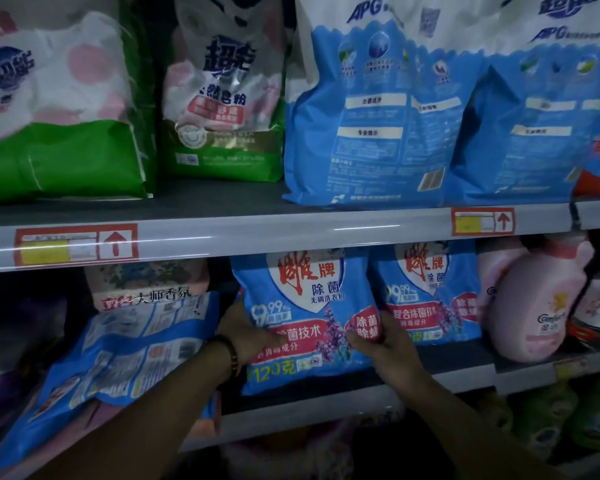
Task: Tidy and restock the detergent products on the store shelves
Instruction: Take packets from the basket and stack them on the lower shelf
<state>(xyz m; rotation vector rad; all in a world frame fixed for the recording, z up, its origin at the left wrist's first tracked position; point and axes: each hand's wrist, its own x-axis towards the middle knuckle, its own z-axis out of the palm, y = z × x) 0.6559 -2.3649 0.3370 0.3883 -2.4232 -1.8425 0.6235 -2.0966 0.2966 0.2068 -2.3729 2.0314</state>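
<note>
A blue detergent powder bag (302, 306) with red characters and lavender print stands upright on the middle shelf (430, 362). My left hand (246, 332), a dark bracelet on its wrist, grips the bag's left edge. My right hand (381, 337) grips its right edge. A second identical blue bag (426, 292) stands just to the right, touching it. To the left, another blue bag (125, 351) lies tilted with its back label facing out, leaning over the shelf front under my left forearm.
On the upper shelf (291, 233) stand green and white bags (59, 98) and tall blue and white bags (371, 109). A pink softener bottle (530, 306) leans at the right of the middle shelf. A floral box (146, 285) sits behind the tilted bag.
</note>
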